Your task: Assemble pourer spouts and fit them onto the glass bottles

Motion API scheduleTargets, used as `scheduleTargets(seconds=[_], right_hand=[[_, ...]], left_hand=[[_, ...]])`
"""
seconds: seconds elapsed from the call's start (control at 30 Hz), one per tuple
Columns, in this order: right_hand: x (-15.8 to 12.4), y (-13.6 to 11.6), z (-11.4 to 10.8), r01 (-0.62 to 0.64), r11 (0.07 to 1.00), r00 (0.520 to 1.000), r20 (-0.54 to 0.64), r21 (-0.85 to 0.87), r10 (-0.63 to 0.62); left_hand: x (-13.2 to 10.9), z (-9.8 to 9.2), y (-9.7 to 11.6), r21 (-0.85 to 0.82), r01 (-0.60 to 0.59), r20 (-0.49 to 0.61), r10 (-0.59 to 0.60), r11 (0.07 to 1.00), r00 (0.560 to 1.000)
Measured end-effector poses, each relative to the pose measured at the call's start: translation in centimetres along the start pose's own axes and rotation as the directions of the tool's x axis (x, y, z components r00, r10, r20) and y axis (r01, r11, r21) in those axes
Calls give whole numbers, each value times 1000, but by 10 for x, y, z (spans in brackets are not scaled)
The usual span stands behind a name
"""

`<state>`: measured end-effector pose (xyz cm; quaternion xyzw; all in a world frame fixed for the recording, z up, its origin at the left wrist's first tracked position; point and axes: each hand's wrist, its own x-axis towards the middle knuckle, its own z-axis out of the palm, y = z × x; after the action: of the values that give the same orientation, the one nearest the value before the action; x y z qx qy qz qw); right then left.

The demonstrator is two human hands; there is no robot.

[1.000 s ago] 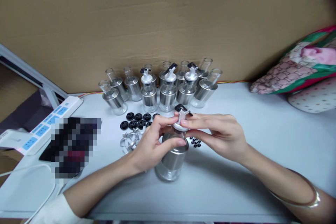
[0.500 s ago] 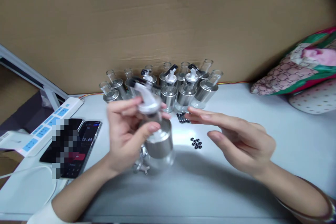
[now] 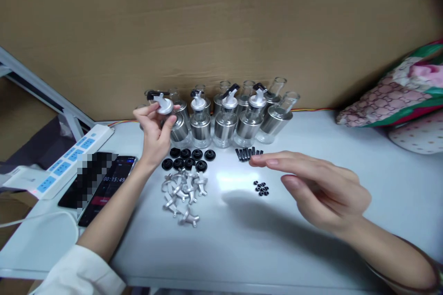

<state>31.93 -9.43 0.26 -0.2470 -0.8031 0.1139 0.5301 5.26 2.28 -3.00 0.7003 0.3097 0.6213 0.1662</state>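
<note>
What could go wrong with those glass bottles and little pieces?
The bottle in the left hand stands close among others, so it might clink against the capped bottle beside it. The small black parts lie loose near the open right hand; a careless sweep could scatter them. The left forearm passes close by a phone and might nudge it.

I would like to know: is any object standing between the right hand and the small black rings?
Nothing visible stands between the right hand and the rings. The black sticks lie beyond the rings, seemingly out of that path.
</note>
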Motion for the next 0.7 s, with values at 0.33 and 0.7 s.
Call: scheduleTargets(seconds=[0.33,0.7], right_hand=[[3,-2,7,38,999,999,38,-11,-38],[5,-2,7,38,998,994,105,-49,-33]], left_hand=[[-3,-3,-22,51,24,55,-27,998,998],[-1,-4,-26,130,29,92,-41,991,995]])
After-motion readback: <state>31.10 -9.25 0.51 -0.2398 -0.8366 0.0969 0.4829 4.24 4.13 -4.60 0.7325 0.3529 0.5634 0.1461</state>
